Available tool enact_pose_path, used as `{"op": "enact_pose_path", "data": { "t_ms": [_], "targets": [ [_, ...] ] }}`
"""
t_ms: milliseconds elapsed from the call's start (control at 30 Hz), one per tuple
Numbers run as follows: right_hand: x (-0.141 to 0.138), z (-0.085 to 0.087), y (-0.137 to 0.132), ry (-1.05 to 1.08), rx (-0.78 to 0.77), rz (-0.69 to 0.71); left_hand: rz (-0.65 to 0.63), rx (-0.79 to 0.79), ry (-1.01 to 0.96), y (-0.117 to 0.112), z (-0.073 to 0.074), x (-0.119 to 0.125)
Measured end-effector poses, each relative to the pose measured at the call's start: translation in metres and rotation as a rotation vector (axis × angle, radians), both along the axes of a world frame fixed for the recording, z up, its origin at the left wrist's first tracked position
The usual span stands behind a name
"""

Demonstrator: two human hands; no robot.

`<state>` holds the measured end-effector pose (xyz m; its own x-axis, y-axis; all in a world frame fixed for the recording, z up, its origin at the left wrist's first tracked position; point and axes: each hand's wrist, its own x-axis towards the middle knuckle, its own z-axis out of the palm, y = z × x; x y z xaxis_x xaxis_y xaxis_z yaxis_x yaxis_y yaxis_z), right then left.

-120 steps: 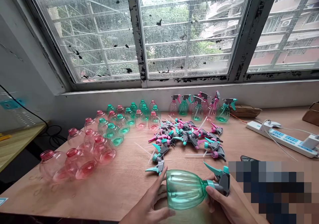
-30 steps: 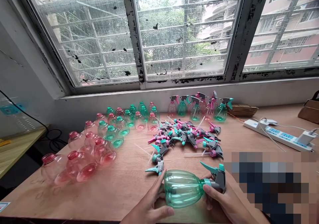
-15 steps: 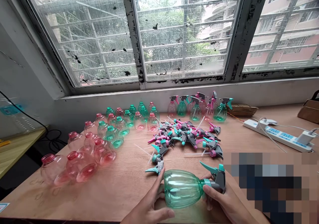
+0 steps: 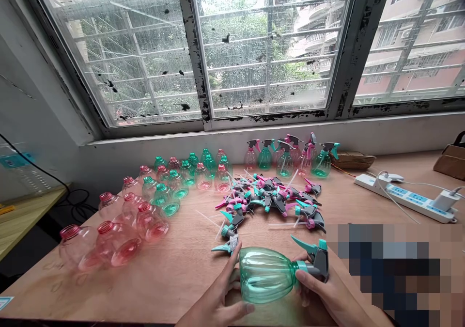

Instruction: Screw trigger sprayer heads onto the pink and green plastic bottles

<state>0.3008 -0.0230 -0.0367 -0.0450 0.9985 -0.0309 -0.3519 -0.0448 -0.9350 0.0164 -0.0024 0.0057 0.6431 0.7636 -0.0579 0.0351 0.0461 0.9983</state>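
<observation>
A clear green spray bottle (image 4: 267, 276) lies sideways in front of me, its base to the left. My left hand (image 4: 227, 290) cups the base end, index finger along the edge and thumb below. At the neck, my right hand (image 4: 314, 288) grips the teal collar with thumb and fingers; some of its fingers are hidden behind the bottle. A grey spray head (image 4: 320, 263) with a teal trigger sits on the neck, pointing up and right. Just beyond my left fingertips is a loose spray head (image 4: 227, 246) with a teal trigger.
Loose pink, teal and grey spray heads (image 4: 271, 198) with thin tubes are heaped mid-table. Several open pink bottles (image 4: 118, 244) and green bottles (image 4: 167, 200) stand left. Bottles with heads (image 4: 286, 161) line the wall. A power strip (image 4: 405, 198) with cables lies right, near a blurred patch.
The green bottle appears turned slightly about its long axis, as its highlights have shifted. Both hands have hardly moved.
</observation>
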Motion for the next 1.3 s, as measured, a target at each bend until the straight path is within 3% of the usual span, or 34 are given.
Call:
{"op": "enact_pose_path", "data": {
  "t_ms": [967, 1300],
  "targets": [
    [0.0034, -0.0005, 0.0008, -0.027, 0.016, 0.045, -0.013, -0.058, -0.024, 0.0025, -0.008, -0.003],
    [0.0019, 0.0, 0.001, -0.025, 0.0, 0.028, -0.02, -0.087, -0.03, 0.002, -0.0044, -0.0003]
  ]
}}
